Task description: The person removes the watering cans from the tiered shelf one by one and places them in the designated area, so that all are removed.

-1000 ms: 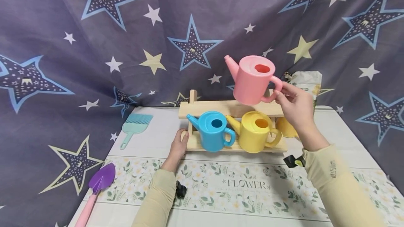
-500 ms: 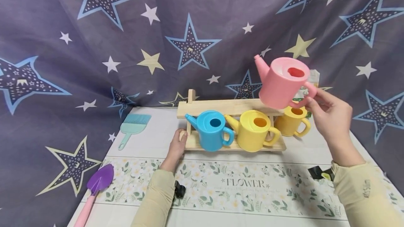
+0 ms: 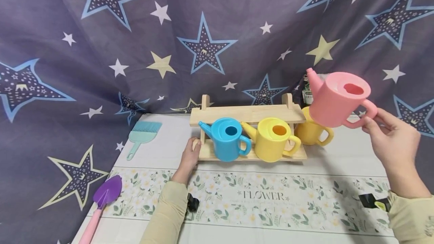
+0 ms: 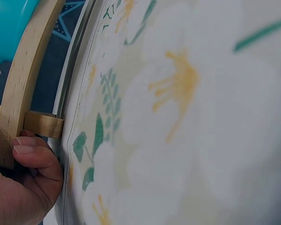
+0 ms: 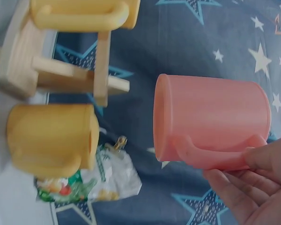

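My right hand pinches the handle of a pink watering can, held in the air right of the wooden shelf, spout pointing left. In the right wrist view, thumb and fingers close on that handle. My left hand grips the left end of the lower board; the left wrist view shows its fingers curled round the wood. On that board stand a blue watering can and a yellow watering can, side by side. Another yellow watering can stands on the table, right of the shelf, partly behind the pink one.
A printed bag sits behind the far yellow can. On the table's left lie a mint hand brush and a purple trowel with a pink handle. A star-patterned curtain hangs behind the table.
My right hand has carried the pink watering can rightward and slightly down, from above the shelf to beyond its right end. My left hand keeps its grip on the shelf.
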A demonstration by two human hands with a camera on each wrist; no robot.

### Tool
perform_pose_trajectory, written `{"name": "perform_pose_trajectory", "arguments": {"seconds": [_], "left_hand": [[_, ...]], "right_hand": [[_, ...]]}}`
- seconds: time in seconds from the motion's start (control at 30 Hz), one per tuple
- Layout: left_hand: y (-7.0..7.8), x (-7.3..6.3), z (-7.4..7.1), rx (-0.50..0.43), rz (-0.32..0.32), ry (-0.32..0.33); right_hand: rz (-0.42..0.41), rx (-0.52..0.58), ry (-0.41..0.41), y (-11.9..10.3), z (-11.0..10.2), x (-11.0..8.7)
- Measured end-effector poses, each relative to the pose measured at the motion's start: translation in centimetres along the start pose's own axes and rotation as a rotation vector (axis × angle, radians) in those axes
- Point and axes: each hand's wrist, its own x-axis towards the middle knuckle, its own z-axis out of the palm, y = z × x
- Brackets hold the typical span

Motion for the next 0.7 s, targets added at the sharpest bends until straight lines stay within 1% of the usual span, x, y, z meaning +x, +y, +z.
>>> {"name": "perform_pose_trajectory", "arguments": {"seconds": [0.1,0.27,0.4,0.43,0.53,0.63,0.7], "left_hand": [[0.0,0.0,-0.1,-0.003,0.005,-0.003],[-0.1,0.0,-0.1,-0.005,0.007,-0.003],[-0.3,0.1,-0.1,-0.009,0.006,-0.001],[-0.3,0.1,-0.1,-0.009,0.006,-0.002],[-0.4,0.2,-0.1,-0.008,0.006,-0.004],[-0.4,0.3,-0.1,-0.005,0.007,-0.004],[-0.4,0.2,0.0,-0.001,0.012,-0.003]], "right_hand": [[0.013,-0.042,0.022,1.1,-0.4,-0.2],[0.036,-0.105,0.033,2.6,-0.7,-0.4],[0.061,-0.094,0.026,4.0,-1.1,-0.6],[0.07,-0.071,0.027,4.4,-1.2,-0.7],[0.061,0.051,0.042,5.4,-1.6,-0.7],[0.064,0.142,0.06,6.4,-1.8,-0.8],[0.084,0.143,0.058,6.9,-1.9,-0.9]]}}
